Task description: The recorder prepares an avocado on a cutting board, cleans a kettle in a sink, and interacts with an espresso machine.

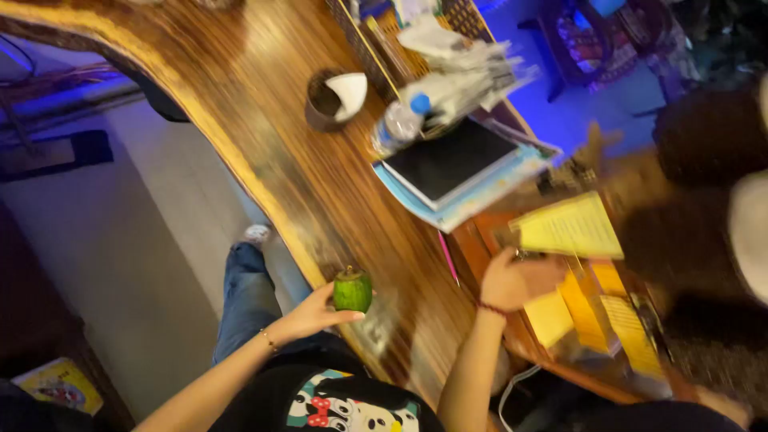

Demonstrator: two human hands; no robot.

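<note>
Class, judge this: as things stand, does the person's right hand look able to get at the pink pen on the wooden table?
Probably yes. The right hand is at the yellow papers, and the pink pen lies just beside it on bare table with nothing between them. The left hand is busy holding the green fruit.

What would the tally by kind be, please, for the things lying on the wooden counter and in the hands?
Green fruit, held in the left hand: 1
Plastic water bottle: 1
Brown cup: 1
Pink pen: 1
Dark tablet on a blue folder: 1
Yellow paper, by the right hand: 1
Total: 6
</note>
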